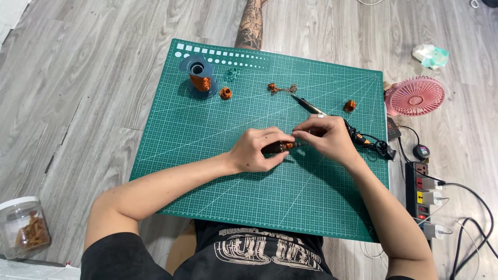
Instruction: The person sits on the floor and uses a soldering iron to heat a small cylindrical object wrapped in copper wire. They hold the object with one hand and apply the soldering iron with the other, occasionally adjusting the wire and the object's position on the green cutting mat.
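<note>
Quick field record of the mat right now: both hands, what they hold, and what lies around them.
surface: green cutting mat on a grey wood floor
left hand: grips a dark-handled tool with a copper-coloured tip
right hand: fingertips pinch at that tip; what they pinch is too small to tell
wire spool: upright, far left of the mat
copper coils: one beside the spool, one far right
soldering iron: lies behind the right hand
off the mat, right: pink fan, power strip
off the mat, left: plastic jar
</note>
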